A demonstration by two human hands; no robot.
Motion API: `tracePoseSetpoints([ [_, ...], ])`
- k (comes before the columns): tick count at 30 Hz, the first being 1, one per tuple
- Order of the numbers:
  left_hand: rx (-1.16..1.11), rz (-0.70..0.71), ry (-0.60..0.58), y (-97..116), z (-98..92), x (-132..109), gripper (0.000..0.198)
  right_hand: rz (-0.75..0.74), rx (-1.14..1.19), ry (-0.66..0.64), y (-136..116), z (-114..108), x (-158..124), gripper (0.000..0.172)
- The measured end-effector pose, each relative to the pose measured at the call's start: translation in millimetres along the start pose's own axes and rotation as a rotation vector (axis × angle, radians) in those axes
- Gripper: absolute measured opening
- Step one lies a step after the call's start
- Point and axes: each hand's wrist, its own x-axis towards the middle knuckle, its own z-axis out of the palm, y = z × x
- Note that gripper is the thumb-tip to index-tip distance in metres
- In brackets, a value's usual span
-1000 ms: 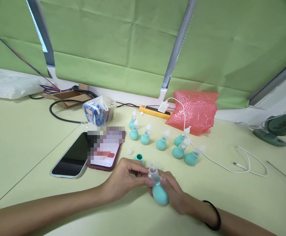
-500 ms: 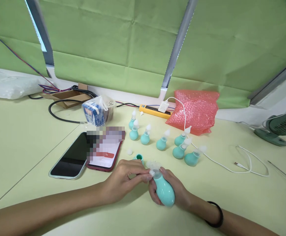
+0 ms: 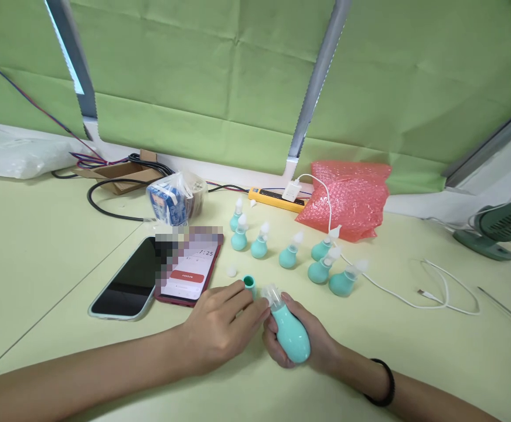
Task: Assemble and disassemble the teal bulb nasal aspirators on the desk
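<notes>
My right hand (image 3: 297, 334) wraps round the teal squeeze bulb of a nasal aspirator (image 3: 294, 339), which is tilted with its rounded end toward me. Its clear plastic collar and nozzle (image 3: 273, 296) point away to the left. At that clear part, the bent fingers and thumb of my left hand (image 3: 227, 322) close against its left side; the fingertips are partly hidden. Just behind my left fingers stands an open teal bulb (image 3: 249, 282) with no nozzle. A small white cap-like piece (image 3: 231, 272) lies beyond it.
Several assembled nasal aspirators (image 3: 289, 255) stand farther back. Two phones, one dark (image 3: 126, 284) and one lit (image 3: 189, 266), lie at left. Behind are a yellow power strip (image 3: 275, 199), pink bubble wrap (image 3: 347, 199) and a bagged blue box (image 3: 167, 202). A white cable (image 3: 396, 302) and green fan (image 3: 508, 225) are right.
My left hand has turned and its fingers now bend against the clear collar. The small white piece they pinched no longer shows. My right hand keeps the aspirator, shifted slightly left.
</notes>
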Motion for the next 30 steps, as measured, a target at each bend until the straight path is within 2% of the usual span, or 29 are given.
tracePoseSetpoints([
  [9,0.043,0.208,-0.036,-3,-7.8,5,0.021,0.058,0.12,-0.062,2,-4,0,0.049],
  [20,0.103,0.441,-0.134,-6,-10.6,4,0.024,0.062,0.045,-0.069,3,-2,-1,0.047],
  [24,0.107,0.438,-0.159,-8,-10.7,5,0.022,0.047,0.013,-0.065,3,-2,0,0.048],
  [30,0.099,0.33,-0.14,-9,-8.6,7,0.016,0.022,-0.082,-0.01,-4,2,1,0.049],
])
